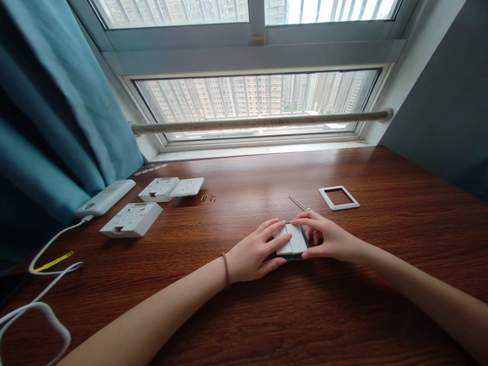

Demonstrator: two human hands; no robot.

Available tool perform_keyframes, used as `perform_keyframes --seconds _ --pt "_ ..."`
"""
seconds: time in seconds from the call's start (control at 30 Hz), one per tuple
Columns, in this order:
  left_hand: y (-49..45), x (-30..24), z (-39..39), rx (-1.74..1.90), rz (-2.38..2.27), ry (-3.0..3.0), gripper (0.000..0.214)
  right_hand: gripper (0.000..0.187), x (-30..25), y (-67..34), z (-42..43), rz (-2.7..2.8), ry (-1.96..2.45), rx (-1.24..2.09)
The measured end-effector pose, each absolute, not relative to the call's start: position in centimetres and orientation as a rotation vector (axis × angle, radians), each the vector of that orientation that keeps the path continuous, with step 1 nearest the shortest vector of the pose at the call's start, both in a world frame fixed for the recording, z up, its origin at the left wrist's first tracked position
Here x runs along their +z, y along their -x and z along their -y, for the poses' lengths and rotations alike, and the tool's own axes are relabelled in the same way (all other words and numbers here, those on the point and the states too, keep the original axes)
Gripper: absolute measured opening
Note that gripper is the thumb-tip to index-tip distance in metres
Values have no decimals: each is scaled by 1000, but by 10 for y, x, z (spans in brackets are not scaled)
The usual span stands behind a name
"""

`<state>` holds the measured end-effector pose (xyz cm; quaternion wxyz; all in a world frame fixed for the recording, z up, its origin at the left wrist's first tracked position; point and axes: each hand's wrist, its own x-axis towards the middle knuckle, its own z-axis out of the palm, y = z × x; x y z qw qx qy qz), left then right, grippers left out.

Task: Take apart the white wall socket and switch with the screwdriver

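A light switch (296, 239) with white rocker panels and a dark base lies on the brown table between my hands. My left hand (253, 251) grips it from the left, some fingers resting across the white panels and the thumb at its near edge. On the other side, my right hand (330, 238) holds the switch's right edge between thumb and forefinger, its other fingers curled. Just beyond the right hand lies a thin metal rod like a screwdriver shaft (297, 202); its near end is hidden. A white square frame (331, 207) lies farther right, apart from both hands.
At the left are two white mounting boxes (131, 219), a white socket plate (187, 187) and several small brass-coloured screws (208, 198). A white power bank-like device (104, 198) has a white cable (49, 274) attached. A blue curtain (87, 112) and a window stand beyond.
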<state>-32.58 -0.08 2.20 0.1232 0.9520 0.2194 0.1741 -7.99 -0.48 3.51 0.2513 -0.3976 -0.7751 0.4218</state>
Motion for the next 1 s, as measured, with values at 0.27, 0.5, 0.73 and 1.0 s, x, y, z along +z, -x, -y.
perform_keyframes --seconds 0.27,0.5,0.73,1.0 --pt "324 26 -1 522 -587 -2790 53 60 36 81 7 2085 1122 1163" --pt "324 26 -2 475 -581 -2794 52 61 29 85 6 1862 1283 1273" --pt "323 27 -1 466 -604 -2802 52 52 20 95 8 1784 1390 1150" --pt "322 27 0 494 -615 -2737 58 46 12 94 9 1786 1364 1082"
